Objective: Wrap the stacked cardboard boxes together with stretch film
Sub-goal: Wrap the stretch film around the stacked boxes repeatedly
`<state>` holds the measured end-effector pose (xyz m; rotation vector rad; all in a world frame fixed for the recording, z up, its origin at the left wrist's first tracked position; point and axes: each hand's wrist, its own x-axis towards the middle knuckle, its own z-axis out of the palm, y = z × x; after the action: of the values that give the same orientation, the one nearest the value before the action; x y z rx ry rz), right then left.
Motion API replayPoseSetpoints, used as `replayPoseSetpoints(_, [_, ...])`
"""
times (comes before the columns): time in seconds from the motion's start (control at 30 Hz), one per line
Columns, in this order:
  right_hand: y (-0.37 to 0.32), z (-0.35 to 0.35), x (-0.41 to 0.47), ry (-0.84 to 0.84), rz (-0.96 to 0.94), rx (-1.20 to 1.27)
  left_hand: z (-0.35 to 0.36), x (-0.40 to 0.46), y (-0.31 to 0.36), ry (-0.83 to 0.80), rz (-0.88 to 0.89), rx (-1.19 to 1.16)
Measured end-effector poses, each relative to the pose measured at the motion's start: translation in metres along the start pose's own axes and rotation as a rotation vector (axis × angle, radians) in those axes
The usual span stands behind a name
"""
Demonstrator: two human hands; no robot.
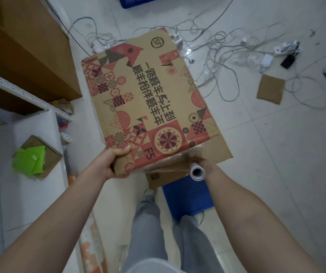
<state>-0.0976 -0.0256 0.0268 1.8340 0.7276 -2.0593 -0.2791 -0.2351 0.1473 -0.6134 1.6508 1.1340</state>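
Cardboard boxes [148, 99] sit stacked before us; our left hand [111, 162] clamps the near corner, right hand [203, 166] grips the film roll [197, 171]. Film crosses only the near edge, so most wrapping remains.

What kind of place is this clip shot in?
Probably a small stockroom or parcel-packing room: a white metal shelf holding large cardboard cartons, a printed courier box being film-wrapped, and chargers and loose cables strewn over the tiled floor.
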Motion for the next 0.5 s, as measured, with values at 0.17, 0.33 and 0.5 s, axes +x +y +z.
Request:
replayPoseSetpoints(0.17, [-0.009,-0.001,0.001,0.018,0.194,0.203,-0.003,0.001,-0.001,0.015,0.007,0.023])
replayPoseSetpoints(0.33, [-0.010,-0.005,0.002,-0.024,0.230,0.234,-0.004,0.000,-0.001,0.014,0.004,0.040])
replayPoseSetpoints(0.5, [-0.005,-0.021,0.017,0.017,0.201,0.059,-0.004,0.001,-0.001,0.004,-0.004,0.039])
